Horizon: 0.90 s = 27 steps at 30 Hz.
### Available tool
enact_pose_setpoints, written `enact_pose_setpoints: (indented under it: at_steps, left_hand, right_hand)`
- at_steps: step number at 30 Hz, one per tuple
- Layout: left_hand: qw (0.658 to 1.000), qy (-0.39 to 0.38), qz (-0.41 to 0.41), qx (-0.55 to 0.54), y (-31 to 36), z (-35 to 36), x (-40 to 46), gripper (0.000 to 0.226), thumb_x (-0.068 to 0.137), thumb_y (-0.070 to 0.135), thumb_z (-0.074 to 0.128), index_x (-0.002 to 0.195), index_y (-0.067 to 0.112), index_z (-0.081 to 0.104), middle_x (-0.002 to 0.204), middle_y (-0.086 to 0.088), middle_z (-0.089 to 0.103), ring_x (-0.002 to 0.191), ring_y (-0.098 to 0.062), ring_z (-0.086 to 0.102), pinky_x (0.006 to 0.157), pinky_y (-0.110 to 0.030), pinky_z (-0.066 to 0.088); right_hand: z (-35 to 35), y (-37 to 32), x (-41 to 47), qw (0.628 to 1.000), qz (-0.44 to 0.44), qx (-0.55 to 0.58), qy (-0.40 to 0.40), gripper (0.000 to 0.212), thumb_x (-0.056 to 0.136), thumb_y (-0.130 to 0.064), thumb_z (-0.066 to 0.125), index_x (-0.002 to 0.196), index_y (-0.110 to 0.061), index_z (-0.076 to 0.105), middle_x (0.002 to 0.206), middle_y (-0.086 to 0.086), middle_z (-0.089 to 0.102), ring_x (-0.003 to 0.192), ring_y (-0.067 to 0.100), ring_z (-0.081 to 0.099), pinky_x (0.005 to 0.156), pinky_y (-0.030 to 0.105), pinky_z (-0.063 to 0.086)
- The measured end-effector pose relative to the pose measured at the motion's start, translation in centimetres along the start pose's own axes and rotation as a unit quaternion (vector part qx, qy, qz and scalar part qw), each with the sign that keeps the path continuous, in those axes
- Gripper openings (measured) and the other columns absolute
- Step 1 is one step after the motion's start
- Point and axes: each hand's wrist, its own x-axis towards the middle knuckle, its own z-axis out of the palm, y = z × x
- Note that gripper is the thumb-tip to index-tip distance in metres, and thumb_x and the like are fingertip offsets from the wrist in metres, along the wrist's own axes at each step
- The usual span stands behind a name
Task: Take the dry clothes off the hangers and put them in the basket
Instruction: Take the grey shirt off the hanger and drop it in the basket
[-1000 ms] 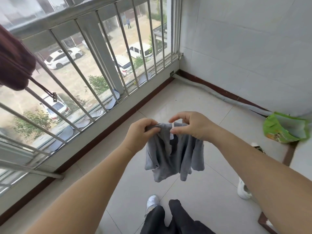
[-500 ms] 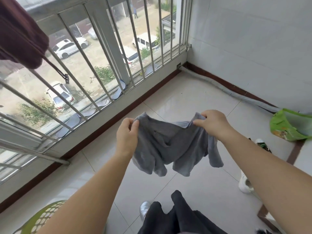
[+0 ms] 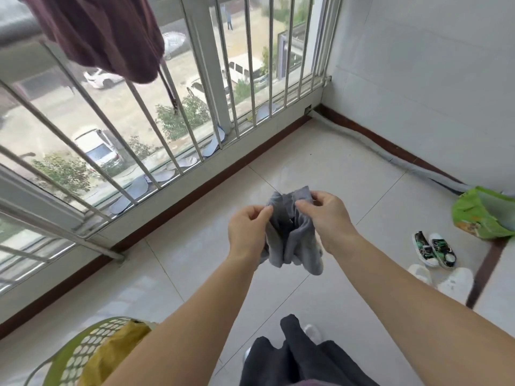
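A small grey garment (image 3: 292, 240) hangs bunched between my two hands over the tiled floor. My left hand (image 3: 246, 232) pinches its upper left edge and my right hand (image 3: 328, 221) pinches the top right edge, the two hands close together. The green perforated basket (image 3: 80, 352) shows at the bottom left, with a yellow cloth (image 3: 119, 349) inside it; my left forearm covers part of it. A dark maroon garment (image 3: 100, 34) hangs at the top left in front of the window bars.
Window bars (image 3: 167, 107) and a low wall run along the left. A green bag (image 3: 485, 213) lies by the right wall, with green patterned shoes (image 3: 434, 249) and white shoes (image 3: 451, 280) beside it. My dark trousers (image 3: 295, 358) are at the bottom.
My hands had spread the grey garment wide, and now they have come together, folding it into a bunch. The view has tilted, bringing more of the basket into sight.
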Motion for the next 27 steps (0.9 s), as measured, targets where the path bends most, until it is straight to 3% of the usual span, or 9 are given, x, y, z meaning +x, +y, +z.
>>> enact_pose_setpoints:
  at_steps: [4, 8, 12, 16, 19, 21, 23, 25, 27]
  left_hand:
    - [0.998, -0.039, -0.019, -0.054, -0.3, -2.2, -1.1, 0.016, 0.088, 0.02, 0.061, 0.077, 0.01, 0.068, 0.072, -0.001, 0.066, 0.074, -0.016, 0.062, 0.076, -0.032, 0.054]
    - [0.996, -0.036, -0.023, -0.082, -0.8, -4.9, -2.1, 0.011, 0.088, 0.019, 0.061, 0.083, 0.013, 0.068, 0.073, -0.001, 0.068, 0.07, -0.017, 0.064, 0.077, -0.035, 0.057]
    - [0.989, -0.066, -0.007, -0.136, -0.6, -7.9, -2.7, 0.022, 0.093, 0.005, 0.047, 0.089, 0.011, 0.068, 0.08, -0.008, 0.072, 0.074, -0.021, 0.071, 0.068, -0.028, 0.058]
    - [0.985, -0.082, 0.019, -0.149, -0.7, -11.4, -2.8, 0.036, 0.094, -0.007, 0.034, 0.088, 0.009, 0.065, 0.075, -0.009, 0.071, 0.066, -0.022, 0.07, 0.063, -0.025, 0.058]
    - [0.988, -0.025, 0.148, 0.027, -1.3, -13.7, -2.3, 0.018, 0.087, -0.003, 0.055, 0.091, 0.014, 0.058, 0.092, -0.007, 0.062, 0.07, -0.019, 0.064, 0.063, -0.022, 0.053]
    - [0.94, 0.017, 0.241, 0.239, -1.6, -15.0, -1.3, 0.041, 0.077, 0.012, 0.071, 0.113, 0.018, 0.051, 0.11, 0.0, 0.044, 0.094, -0.016, 0.05, 0.081, -0.026, 0.046]
    - [0.893, -0.027, 0.237, 0.383, -1.3, -16.2, -0.7, 0.067, 0.071, 0.025, 0.075, 0.13, 0.028, 0.043, 0.119, 0.004, 0.034, 0.113, -0.014, 0.036, 0.096, -0.033, 0.031]
    - [0.868, -0.113, 0.212, 0.435, -0.5, -17.4, -0.8, 0.056, 0.071, 0.034, 0.074, 0.123, 0.028, 0.054, 0.122, 0.003, 0.043, 0.117, -0.017, 0.035, 0.1, -0.034, 0.027]
    - [0.893, -0.19, 0.187, 0.363, -0.2, -18.2, -1.3, 0.033, 0.076, 0.025, 0.074, 0.107, 0.02, 0.064, 0.108, 0.002, 0.056, 0.106, -0.015, 0.048, 0.093, -0.03, 0.038]
  right_hand:
    - [3.6, -0.2, -2.6, 0.998, -0.033, -0.003, -0.046, 0.02, 0.088, -0.009, 0.056, 0.104, -0.02, 0.063, 0.098, 0.0, 0.068, 0.092, 0.013, 0.064, 0.077, 0.023, 0.052]
    - [6.4, -0.5, -4.7, 0.992, -0.087, -0.034, -0.088, 0.022, 0.091, -0.014, 0.055, 0.11, -0.02, 0.063, 0.102, 0.001, 0.069, 0.098, 0.015, 0.065, 0.088, 0.029, 0.052]
    - [8.2, -1.3, -6.0, 0.98, -0.103, -0.033, -0.164, 0.032, 0.086, -0.025, 0.066, 0.116, -0.019, 0.062, 0.104, 0.001, 0.069, 0.098, 0.014, 0.066, 0.086, 0.027, 0.053]
    - [9.7, -2.5, -6.8, 0.967, -0.131, -0.038, -0.214, 0.029, 0.084, 0.0, 0.062, 0.098, -0.026, 0.064, 0.093, -0.001, 0.069, 0.087, 0.011, 0.065, 0.082, 0.021, 0.053]
    - [10.9, -3.6, -7.6, 0.959, -0.138, -0.072, -0.238, 0.033, 0.084, 0.007, 0.055, 0.099, -0.021, 0.062, 0.089, -0.001, 0.068, 0.083, 0.011, 0.064, 0.075, 0.019, 0.053]
    - [11.4, -4.3, -8.1, 0.95, -0.135, -0.094, -0.264, 0.033, 0.083, 0.008, 0.053, 0.1, -0.019, 0.062, 0.084, 0.0, 0.067, 0.078, 0.011, 0.064, 0.069, 0.018, 0.052]
    - [11.7, -5.0, -8.6, 0.943, -0.135, -0.111, -0.283, 0.033, 0.082, 0.009, 0.05, 0.097, -0.018, 0.062, 0.081, 0.002, 0.066, 0.074, 0.011, 0.062, 0.066, 0.018, 0.051]
    - [11.6, -5.6, -8.8, 0.936, -0.136, -0.123, -0.3, 0.032, 0.081, 0.009, 0.05, 0.098, -0.014, 0.063, 0.081, 0.004, 0.066, 0.076, 0.014, 0.061, 0.069, 0.023, 0.052]
    - [11.3, -6.1, -9.0, 0.93, -0.138, -0.132, -0.315, 0.032, 0.08, 0.009, 0.051, 0.1, -0.013, 0.064, 0.081, 0.005, 0.065, 0.076, 0.016, 0.059, 0.073, 0.028, 0.05]
